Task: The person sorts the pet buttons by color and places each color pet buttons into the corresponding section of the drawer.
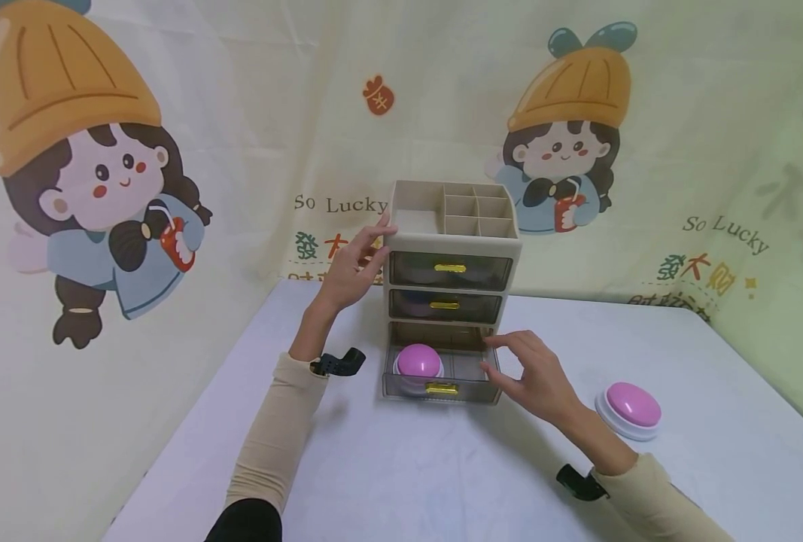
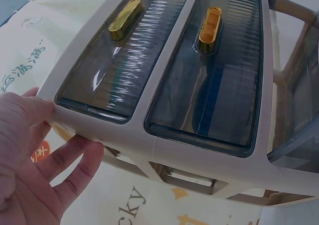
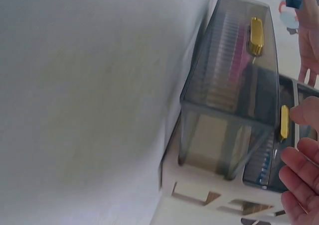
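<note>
A cream desktop drawer cabinet point(image 1: 451, 241) stands upright on the table with smoky see-through drawers and gold handles. Its bottom drawer point(image 1: 469, 390) is pulled out, and a round pink push button with a white base point(image 1: 419, 361) sits in the left part of it. My left hand point(image 1: 354, 267) touches the cabinet's upper left side, fingers loosely extended; the left wrist view shows the fingertips point(image 2: 92, 148) against the side edge. Beside the open drawer's right side is my right hand point(image 1: 533, 373), thumb and fingers spread apart with nothing between them.
A second pink push button point(image 1: 633, 408) lies on the white table point(image 1: 387, 482) to the right, beyond my right wrist. The cabinet's upper two drawers point(image 1: 449, 271) are closed, and its top has divided compartments point(image 1: 418, 209). A printed cloth point(image 1: 435, 45) hangs behind.
</note>
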Action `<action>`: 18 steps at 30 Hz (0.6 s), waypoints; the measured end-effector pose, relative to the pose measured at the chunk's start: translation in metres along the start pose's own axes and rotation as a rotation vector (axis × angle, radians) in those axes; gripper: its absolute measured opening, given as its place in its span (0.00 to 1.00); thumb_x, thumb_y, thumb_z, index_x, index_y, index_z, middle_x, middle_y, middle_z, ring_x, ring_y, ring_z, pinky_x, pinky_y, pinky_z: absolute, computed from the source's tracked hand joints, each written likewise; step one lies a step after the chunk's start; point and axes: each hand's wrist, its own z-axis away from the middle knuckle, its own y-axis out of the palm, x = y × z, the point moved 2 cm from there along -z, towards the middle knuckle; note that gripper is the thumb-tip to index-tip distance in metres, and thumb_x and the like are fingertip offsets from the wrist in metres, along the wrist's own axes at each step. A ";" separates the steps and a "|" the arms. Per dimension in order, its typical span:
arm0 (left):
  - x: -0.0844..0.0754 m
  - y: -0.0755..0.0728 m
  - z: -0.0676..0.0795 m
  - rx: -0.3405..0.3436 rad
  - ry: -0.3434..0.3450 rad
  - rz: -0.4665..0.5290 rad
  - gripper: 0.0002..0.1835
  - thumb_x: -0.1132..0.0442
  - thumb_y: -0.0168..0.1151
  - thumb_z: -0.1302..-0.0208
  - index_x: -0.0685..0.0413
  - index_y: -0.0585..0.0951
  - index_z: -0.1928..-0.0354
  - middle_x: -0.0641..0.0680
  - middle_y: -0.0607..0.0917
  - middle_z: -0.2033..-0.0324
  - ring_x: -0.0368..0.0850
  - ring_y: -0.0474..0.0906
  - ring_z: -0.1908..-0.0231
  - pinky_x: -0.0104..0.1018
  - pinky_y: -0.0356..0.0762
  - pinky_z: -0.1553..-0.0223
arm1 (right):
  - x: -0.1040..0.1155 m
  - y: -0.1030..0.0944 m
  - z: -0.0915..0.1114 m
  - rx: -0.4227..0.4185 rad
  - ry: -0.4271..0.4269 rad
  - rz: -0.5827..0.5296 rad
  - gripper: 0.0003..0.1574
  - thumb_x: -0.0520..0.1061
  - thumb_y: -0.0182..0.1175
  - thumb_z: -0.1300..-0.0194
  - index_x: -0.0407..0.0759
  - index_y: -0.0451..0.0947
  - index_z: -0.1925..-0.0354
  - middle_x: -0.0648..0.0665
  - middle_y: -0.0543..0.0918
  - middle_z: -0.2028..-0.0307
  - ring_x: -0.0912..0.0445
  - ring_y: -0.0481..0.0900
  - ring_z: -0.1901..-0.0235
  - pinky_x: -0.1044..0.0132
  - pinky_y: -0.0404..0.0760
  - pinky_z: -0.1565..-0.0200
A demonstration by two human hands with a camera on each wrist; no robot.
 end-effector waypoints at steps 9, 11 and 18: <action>0.001 0.000 -0.001 0.003 -0.003 0.004 0.20 0.62 0.55 0.23 0.48 0.75 0.32 0.44 0.65 0.24 0.53 0.84 0.48 0.40 0.82 0.54 | -0.012 -0.016 0.010 -0.047 0.004 0.044 0.26 0.36 0.78 0.52 0.38 0.84 0.52 0.45 0.88 0.59 0.50 0.82 0.55 0.73 0.74 0.49; 0.001 0.000 -0.001 0.002 -0.001 0.003 0.20 0.63 0.55 0.23 0.48 0.75 0.32 0.44 0.66 0.24 0.54 0.84 0.47 0.40 0.82 0.54 | -0.015 -0.019 0.012 -0.061 -0.004 0.047 0.26 0.35 0.77 0.53 0.37 0.84 0.53 0.45 0.88 0.59 0.50 0.82 0.55 0.73 0.74 0.49; 0.001 0.001 -0.001 0.003 -0.004 0.022 0.20 0.63 0.55 0.23 0.49 0.76 0.32 0.45 0.66 0.24 0.55 0.84 0.47 0.41 0.81 0.54 | -0.024 -0.029 0.020 -0.100 0.003 0.053 0.27 0.33 0.78 0.55 0.37 0.84 0.53 0.44 0.89 0.60 0.49 0.81 0.56 0.75 0.73 0.49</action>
